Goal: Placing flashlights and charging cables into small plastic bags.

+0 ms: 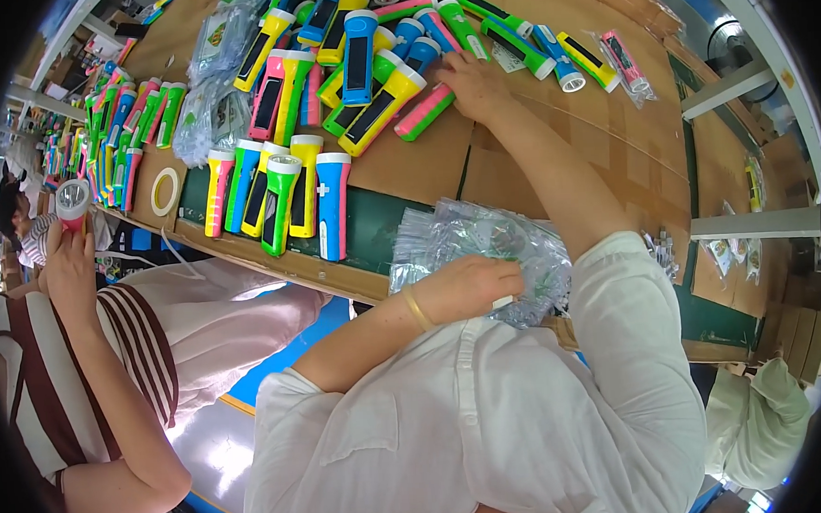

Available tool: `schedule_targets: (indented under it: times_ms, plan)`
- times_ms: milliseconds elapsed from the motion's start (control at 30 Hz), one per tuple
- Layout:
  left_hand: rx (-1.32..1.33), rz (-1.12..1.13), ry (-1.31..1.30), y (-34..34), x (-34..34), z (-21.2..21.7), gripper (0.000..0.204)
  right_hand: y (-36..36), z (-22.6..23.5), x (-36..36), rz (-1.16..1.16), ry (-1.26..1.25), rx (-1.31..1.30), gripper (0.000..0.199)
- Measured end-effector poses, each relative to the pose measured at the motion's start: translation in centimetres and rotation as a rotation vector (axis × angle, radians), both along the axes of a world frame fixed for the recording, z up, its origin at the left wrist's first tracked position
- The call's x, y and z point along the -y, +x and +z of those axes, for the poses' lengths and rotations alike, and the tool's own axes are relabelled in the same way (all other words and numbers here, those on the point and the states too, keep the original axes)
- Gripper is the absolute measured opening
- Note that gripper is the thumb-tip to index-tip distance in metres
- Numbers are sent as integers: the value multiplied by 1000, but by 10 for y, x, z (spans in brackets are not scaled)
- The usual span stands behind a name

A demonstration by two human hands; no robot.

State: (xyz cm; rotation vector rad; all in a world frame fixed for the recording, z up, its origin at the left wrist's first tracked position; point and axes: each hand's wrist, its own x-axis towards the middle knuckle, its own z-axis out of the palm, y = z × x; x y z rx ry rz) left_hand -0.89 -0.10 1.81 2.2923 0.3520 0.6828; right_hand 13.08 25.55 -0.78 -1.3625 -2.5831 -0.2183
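Note:
My right hand (478, 86) reaches to the near edge of a heap of flashlights, its fingers curled at the end of a pink and green flashlight (424, 114) lying on the cardboard. My left hand (472, 286), with a yellowish band at the wrist, is closed close to my body. A small white piece (503, 301) shows at its fingertips; its kind is unclear. Under and beside this hand lies a pile of clear plastic bags (464, 224). Several flashlights stand at the table's front edge, among them a blue one (335, 205) and a green one (281, 203).
A tape roll (165, 192) lies on the left, near more rows of flashlights (130, 123). Clear packaging (212, 109) is stacked behind. A bagged pink flashlight (625, 62) lies at right, near a metal frame (752, 226). At left, a co-worker's hand (69, 265) holds a flashlight (72, 200).

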Motion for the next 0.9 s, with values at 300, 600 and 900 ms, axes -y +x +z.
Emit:
schedule_targets:
  times_ms: [300, 600, 900]
  plan:
    - [86, 89, -85, -14, -6, -2, 17, 137, 36, 137, -137, -575, -375, 42]
    - [159, 139, -237, -14, -7, -7, 14, 177, 146, 262, -174, -1014, -499, 51]
    - [140, 165, -184, -9, -2, 0, 14, 133, 78, 286, -105, -893, -960, 64]
